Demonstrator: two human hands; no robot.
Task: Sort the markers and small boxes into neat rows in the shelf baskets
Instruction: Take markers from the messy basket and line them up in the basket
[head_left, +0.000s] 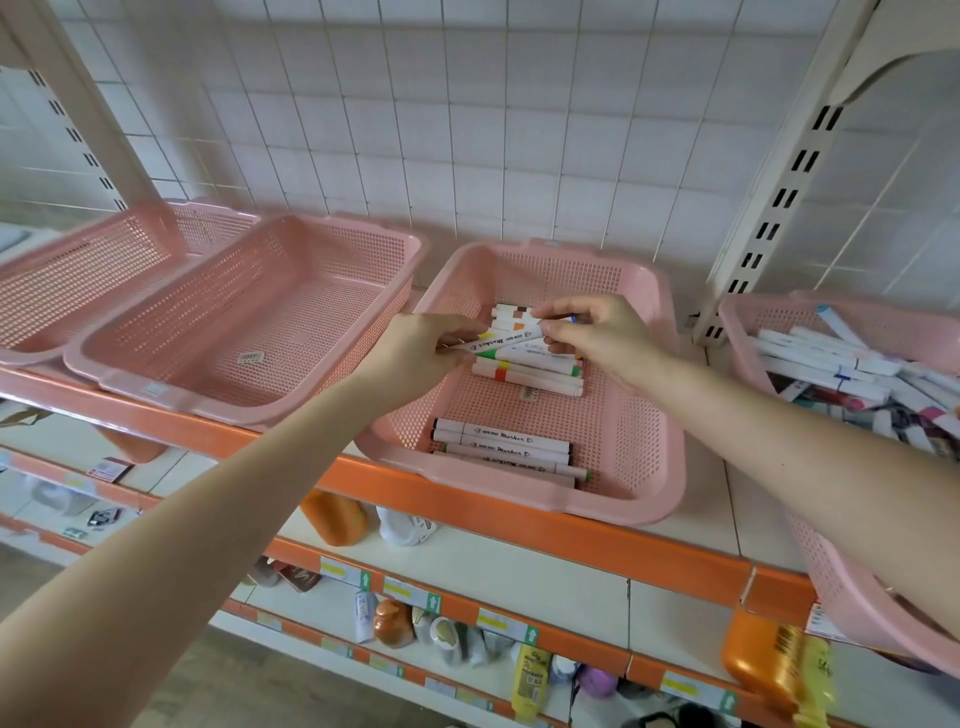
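Observation:
A pink mesh basket (644, 415) in the middle of the shelf holds white markers in two groups: a row at the back (530, 371) and a row near the front rim (506, 449). My left hand (421, 351) and my right hand (597, 332) meet over the back row. Together they pinch a white marker (501, 340), one hand at each end, tilted a little above the row. To the right, another pink basket (748, 332) is heaped with jumbled white markers (852, 374).
Two more pink baskets (234, 332) (78, 280) stand to the left, with only a small label in one. The shelf has an orange front edge (467, 504). Bottles (769, 660) and small goods fill the lower shelves. A wire grid backs the shelf.

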